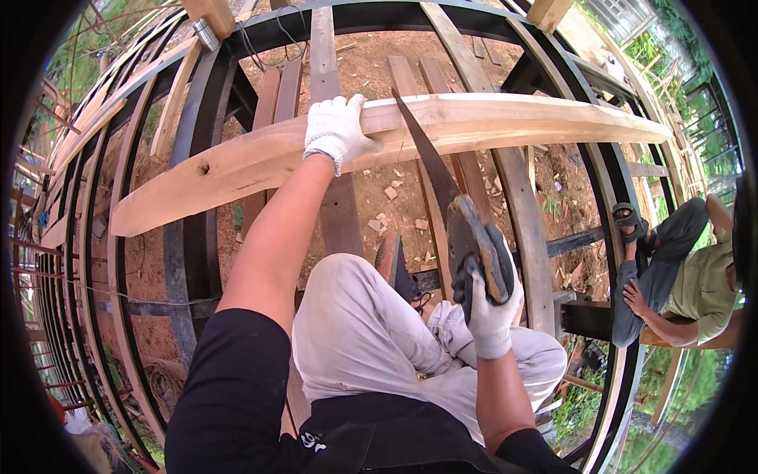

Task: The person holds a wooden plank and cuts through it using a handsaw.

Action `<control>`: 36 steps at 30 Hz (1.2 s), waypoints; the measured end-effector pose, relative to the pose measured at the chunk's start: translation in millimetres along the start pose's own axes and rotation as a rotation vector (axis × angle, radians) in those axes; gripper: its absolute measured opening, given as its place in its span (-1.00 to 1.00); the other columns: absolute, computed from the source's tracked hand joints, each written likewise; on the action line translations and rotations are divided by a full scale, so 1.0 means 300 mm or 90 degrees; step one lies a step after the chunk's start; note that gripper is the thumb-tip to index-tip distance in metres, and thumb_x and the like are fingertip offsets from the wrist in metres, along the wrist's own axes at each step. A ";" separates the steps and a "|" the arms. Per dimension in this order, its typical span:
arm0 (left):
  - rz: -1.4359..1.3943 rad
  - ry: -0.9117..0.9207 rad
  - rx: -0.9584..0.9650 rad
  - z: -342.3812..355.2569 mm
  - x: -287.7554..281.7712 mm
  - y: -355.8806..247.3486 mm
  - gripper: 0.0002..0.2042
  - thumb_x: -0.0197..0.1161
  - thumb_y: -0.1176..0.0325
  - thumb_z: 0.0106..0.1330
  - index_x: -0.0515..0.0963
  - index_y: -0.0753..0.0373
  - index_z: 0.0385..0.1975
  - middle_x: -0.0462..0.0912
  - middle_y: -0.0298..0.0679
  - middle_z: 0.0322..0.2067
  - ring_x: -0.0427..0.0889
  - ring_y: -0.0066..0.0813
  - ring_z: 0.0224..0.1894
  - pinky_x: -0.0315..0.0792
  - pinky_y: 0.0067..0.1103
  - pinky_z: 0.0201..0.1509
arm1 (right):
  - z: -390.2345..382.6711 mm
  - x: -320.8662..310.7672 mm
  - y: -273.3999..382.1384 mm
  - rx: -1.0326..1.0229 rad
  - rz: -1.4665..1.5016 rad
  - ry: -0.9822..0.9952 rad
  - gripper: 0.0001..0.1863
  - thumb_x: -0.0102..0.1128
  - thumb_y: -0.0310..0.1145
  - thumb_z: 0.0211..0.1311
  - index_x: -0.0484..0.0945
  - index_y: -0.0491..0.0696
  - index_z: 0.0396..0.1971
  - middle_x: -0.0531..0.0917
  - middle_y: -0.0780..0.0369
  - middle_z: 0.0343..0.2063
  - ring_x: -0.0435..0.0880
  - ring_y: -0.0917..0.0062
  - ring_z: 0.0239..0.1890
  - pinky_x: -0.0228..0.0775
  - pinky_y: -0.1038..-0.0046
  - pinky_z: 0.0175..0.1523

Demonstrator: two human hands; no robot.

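Observation:
A long, thick wooden beam (474, 125) lies crosswise in front of me, over the planks and dark frame. My left hand (338, 129), in a white work glove, grips the beam left of its middle, with fingers over the far edge and thumb on the near side. In my right hand (489, 300), gloved in white with a dark palm, is the handle of a handsaw. The handsaw's blade (430, 162) slants up and away, its far end crossing the beam to the right of my left hand. A thin line on the wood runs beside the blade.
Dark beams (197, 189) and loose planks (525, 237) form an open frame above reddish ground with wood chips (391, 192). At the right sits another person (687, 292), a hand on one leg. A metal can (205, 35) stands beside a wooden post at the far left.

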State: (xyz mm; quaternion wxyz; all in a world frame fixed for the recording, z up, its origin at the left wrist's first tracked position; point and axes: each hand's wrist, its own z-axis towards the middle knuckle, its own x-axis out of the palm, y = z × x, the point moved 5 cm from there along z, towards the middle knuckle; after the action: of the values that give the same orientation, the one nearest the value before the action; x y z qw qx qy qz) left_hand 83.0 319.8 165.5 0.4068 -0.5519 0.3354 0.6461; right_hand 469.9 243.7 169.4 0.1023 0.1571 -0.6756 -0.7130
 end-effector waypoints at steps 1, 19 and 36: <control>-0.002 0.010 -0.001 -0.001 -0.001 -0.004 -0.09 0.60 -0.34 0.07 0.53 0.01 0.40 0.71 -0.12 0.15 0.68 -0.14 0.27 0.42 -0.26 0.40 | 0.045 0.020 -0.005 0.005 0.002 -0.001 -0.32 0.32 -0.49 0.46 0.42 -0.29 0.54 0.72 -0.01 0.27 0.74 0.40 0.25 0.55 0.34 0.36; -0.007 0.040 -0.014 -0.016 -0.033 0.011 -0.03 0.62 -0.33 0.07 0.50 0.04 0.47 0.69 -0.11 0.17 0.65 -0.09 0.27 0.41 -0.26 0.45 | -0.004 -0.005 -0.039 0.060 -0.045 0.015 -0.25 0.23 -0.60 0.33 0.40 -0.28 0.56 0.68 -0.07 0.34 0.66 0.29 0.42 0.42 0.27 0.51; -0.026 0.013 -0.011 -0.031 -0.027 0.033 -0.09 0.62 -0.29 0.06 0.54 0.06 0.40 0.69 -0.11 0.14 0.64 -0.11 0.25 0.40 -0.28 0.44 | 0.009 0.047 0.022 0.077 -0.027 0.019 -0.29 0.23 -0.58 0.34 0.45 -0.25 0.53 0.75 0.03 0.27 0.76 0.38 0.23 0.54 0.31 0.40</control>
State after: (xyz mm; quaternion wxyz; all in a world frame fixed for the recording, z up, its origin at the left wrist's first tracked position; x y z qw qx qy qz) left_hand 78.7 305.8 171.8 0.4117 -0.5690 0.3225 0.6346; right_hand 455.4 240.6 175.0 0.0876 0.1877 -0.7124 -0.6705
